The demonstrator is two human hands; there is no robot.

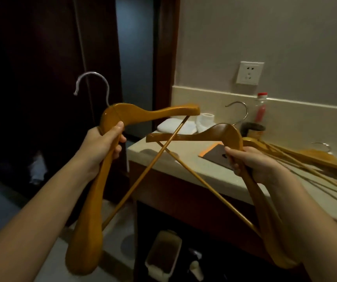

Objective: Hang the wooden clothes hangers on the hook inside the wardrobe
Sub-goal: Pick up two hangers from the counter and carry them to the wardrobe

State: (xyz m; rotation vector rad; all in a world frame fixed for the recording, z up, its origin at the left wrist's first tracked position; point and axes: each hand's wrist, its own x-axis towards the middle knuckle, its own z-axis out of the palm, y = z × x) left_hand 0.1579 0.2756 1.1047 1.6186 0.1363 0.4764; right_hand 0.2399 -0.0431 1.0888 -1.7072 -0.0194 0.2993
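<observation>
Left hand (102,146): centre left of the frame, arm reaching in from the lower left. Its fingers (117,151) are wrapped tightly round the left hanger just below the neck, thumb on top.
Left hanger (86,224): wooden and held in the air. One arm runs down to the lower left and the other points right toward the centre. Its metal hook (94,77) stands upright at upper left, against the dark wardrobe.
Right hand (253,162): centre right, arm coming in from the lower right. Its fingers (235,166) are curled round the right hanger just below the bend, gripping it.
Right hanger (220,132): wooden, held above the desk edge. One arm points left and the other drops to the lower right. Its hook rises behind it, near a bottle.
Crossing: the two hangers' thin lower bars cross at the centre of the frame. Whether they touch cannot be told.
Pile (306,161): more wooden hangers lie flat on the desk at the right edge.
Desk (210,176): pale top, centre right, with dark wood below.
On the desk: folded white towels (175,127), a red-capped bottle (261,107) and a dark card (216,154) with an orange edge.
Wall: a white socket (249,73), upper right.
Wardrobe (31,78): dark panels fill the upper left, too dark to see inside.
Below: a bin (163,251) stands on the floor under the desk.
</observation>
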